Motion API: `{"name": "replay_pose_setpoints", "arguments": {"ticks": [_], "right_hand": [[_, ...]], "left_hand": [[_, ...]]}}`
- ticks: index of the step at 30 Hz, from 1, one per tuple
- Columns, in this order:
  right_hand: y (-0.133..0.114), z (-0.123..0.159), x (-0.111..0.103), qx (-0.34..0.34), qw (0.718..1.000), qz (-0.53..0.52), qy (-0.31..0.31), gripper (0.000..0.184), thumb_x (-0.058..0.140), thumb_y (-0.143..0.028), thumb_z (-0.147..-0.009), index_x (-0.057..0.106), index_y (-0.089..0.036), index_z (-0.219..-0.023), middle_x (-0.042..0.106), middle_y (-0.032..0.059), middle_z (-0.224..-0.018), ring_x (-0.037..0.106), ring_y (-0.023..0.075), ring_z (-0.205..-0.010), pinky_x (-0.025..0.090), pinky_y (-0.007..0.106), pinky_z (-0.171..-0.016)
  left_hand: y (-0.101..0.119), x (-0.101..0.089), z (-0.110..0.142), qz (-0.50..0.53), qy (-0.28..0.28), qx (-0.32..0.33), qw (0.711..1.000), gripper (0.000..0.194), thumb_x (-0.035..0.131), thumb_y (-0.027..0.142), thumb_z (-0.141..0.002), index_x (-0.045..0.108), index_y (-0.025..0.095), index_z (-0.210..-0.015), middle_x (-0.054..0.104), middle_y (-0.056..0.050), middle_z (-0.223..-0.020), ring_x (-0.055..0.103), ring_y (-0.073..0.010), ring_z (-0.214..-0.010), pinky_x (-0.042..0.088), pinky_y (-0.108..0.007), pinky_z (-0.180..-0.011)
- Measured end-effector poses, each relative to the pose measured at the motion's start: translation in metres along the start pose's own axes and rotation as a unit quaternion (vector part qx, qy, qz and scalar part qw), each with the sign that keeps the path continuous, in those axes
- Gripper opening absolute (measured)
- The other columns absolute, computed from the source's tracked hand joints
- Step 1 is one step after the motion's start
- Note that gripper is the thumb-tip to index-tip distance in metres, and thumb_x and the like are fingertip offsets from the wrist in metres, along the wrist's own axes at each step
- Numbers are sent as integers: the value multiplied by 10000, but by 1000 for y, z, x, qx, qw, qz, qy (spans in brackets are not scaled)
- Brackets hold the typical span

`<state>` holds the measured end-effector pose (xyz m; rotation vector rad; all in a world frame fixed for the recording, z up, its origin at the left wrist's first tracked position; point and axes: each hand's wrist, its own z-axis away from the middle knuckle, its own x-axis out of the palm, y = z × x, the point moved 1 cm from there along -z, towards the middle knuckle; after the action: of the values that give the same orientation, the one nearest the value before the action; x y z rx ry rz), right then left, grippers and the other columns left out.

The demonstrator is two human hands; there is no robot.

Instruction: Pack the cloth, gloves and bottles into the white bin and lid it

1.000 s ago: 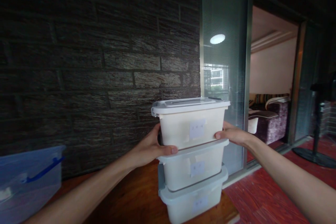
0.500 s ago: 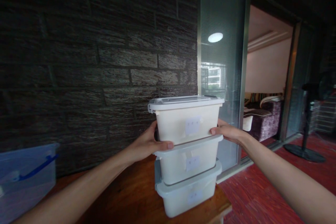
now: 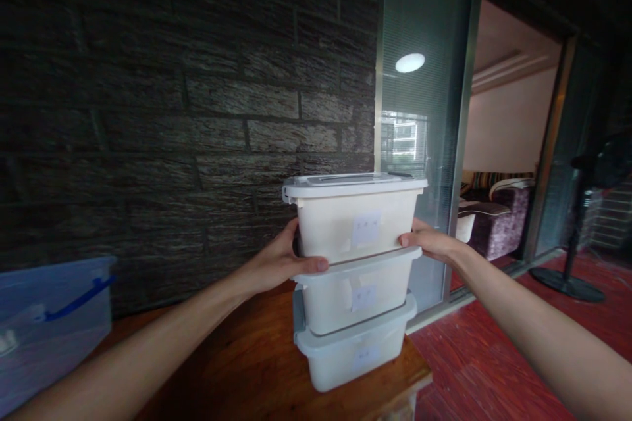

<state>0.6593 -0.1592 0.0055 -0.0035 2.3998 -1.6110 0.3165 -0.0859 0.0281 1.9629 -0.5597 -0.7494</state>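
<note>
Three white lidded storage boxes stand stacked, each with a paper label on its front. The top storage box [image 3: 326,230] sits on the middle storage box [image 3: 330,306], and under that is the bottom storage box [image 3: 330,365]. My left hand [image 3: 284,260] grips the top box's lower left side, its thumb across the front bottom edge by the middle lid. At the opposite side my right hand [image 3: 427,241] holds the same box, thumb on its front right corner. The fingers behind the box are partly hidden.
The stack stands on a wooden table [image 3: 237,368] near its right corner. A clear bin with a blue handle [image 3: 81,299] is at the left. Behind rises a dark brick wall [image 3: 222,131]. At the right are a sliding glass door [image 3: 424,145] and a black standing fan [image 3: 573,230].
The view has shifted slightly, so the stack, table and bin appear a little higher. Both hands keep their places on the top box, which still rests on the stack.
</note>
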Motion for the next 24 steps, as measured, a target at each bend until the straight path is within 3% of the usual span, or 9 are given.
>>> {"name": "replay_pose_setpoints", "arguments": {"ticks": [6, 13, 20, 24], "right_hand": [[-1, 0, 1, 7, 999, 0, 32, 790, 902, -437, -639, 634, -171, -1334, 725, 129, -1302, 722, 283, -1044, 573, 342, -806], [-2, 1, 2, 3, 999, -10, 40, 833, 914, -433, -635, 599, -173, -1361, 727, 141, -1286, 713, 287, -1054, 569, 353, -821], [2, 4, 4, -17, 998, -42, 32, 879, 926, -491, -634, 576, -208, -1389, 654, 141, -1408, 652, 309, -1211, 549, 359, -907], [13, 12, -4, -42, 996, -63, 52, 979, 895, -616, -631, 531, -239, -1458, 545, 142, -1530, 551, 334, -1346, 498, 416, -1027]], "left_hand": [[0, -2, -2, -21, 7, 2, 1000, 1068, 902, 407, -667, 351, 140, -1542, 533, -187, -1522, 462, -421, -1421, 395, -562, -1166], [-1, -4, -3, -19, -3, -9, 1000, 1041, 895, 410, -686, 354, 139, -1533, 524, -194, -1531, 479, -417, -1409, 447, -546, -1126], [8, -8, 0, -36, 0, -5, 999, 964, 893, 422, -696, 435, 175, -1507, 537, -163, -1528, 477, -409, -1413, 370, -557, -1187], [-3, -17, 10, -26, 34, 18, 999, 927, 880, 431, -715, 455, 184, -1501, 458, -161, -1594, 376, -396, -1489, 306, -552, -1226]]}}
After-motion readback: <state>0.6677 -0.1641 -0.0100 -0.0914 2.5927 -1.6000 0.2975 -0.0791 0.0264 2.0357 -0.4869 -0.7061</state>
